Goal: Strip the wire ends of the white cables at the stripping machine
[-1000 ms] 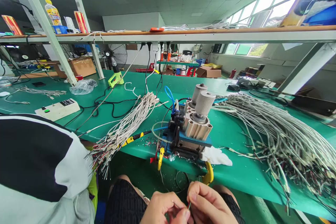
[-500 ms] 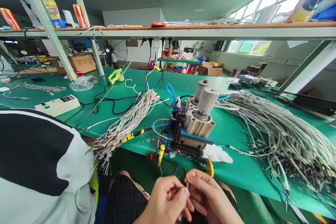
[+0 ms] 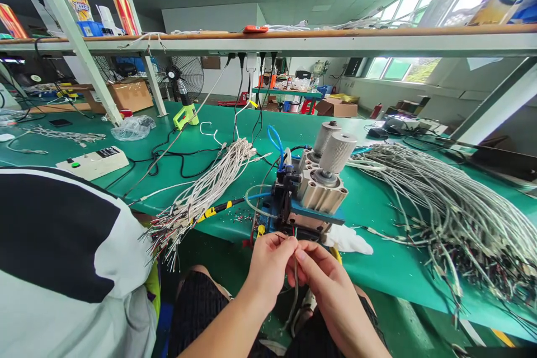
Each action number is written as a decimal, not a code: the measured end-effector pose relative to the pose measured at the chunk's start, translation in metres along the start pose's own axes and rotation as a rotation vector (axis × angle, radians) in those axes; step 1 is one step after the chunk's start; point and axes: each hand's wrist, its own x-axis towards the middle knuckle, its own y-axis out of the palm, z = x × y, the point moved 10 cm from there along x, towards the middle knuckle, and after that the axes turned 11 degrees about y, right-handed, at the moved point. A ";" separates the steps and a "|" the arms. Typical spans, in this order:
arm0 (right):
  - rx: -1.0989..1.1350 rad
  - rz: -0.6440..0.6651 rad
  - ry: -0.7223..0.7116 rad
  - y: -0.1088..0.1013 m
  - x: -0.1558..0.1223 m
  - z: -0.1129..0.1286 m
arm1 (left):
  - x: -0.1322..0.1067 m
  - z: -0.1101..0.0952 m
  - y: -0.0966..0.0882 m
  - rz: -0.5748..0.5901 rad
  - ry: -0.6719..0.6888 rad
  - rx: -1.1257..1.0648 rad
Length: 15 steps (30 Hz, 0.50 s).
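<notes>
While my left hand (image 3: 271, 260) and right hand (image 3: 321, 268) pinch one grey cable (image 3: 296, 291), its coloured wires (image 3: 295, 231), already exposed, stand at the machine's (image 3: 321, 196) front. I can't tell whether the left bundle (image 3: 216, 179) or right bundle (image 3: 453, 196) is finished.

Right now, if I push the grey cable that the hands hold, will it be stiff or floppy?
The grey cable is probably floppy, since it curves where it hangs below the left hand and right hand. Its thin coloured wires, poking up past both hands, may bend easily.
</notes>
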 end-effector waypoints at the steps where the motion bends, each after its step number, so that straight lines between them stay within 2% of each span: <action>1: 0.000 -0.018 -0.015 -0.001 0.000 0.001 | 0.001 0.001 -0.001 -0.015 -0.011 -0.002; 6: -0.051 -0.134 -0.084 -0.007 -0.007 0.013 | 0.000 0.005 -0.003 -0.051 -0.052 -0.023; 15: -0.112 -0.121 -0.106 -0.005 -0.009 0.013 | 0.004 0.005 0.002 -0.035 -0.075 -0.076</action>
